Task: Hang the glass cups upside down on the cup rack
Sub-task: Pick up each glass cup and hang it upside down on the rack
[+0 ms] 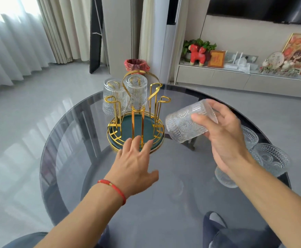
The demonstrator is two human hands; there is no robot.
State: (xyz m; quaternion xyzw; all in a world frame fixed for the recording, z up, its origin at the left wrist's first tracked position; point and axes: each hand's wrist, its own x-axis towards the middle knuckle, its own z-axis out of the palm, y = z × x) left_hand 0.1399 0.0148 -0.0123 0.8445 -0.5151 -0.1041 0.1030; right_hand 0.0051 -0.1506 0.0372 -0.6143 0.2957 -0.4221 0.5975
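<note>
A gold wire cup rack [136, 120] with a dark green base tray stands on the round glass table. Two ribbed glass cups hang upside down on its far pegs, one at the left [113, 96] and one in the middle [137, 92]. My right hand [223, 133] grips a third glass cup [183, 122], tilted on its side just right of the rack, above the table. My left hand [134, 163] is open, its fingertips touching the front rim of the rack's base. Three more cups stand on the table at the right [271, 158], partly hidden by my right arm.
The round smoked-glass table [71, 158] has a dark rim. My knees show through the glass near the bottom. A red-lined bin [137, 64] stands on the floor behind the rack. A TV cabinet with ornaments runs along the right wall.
</note>
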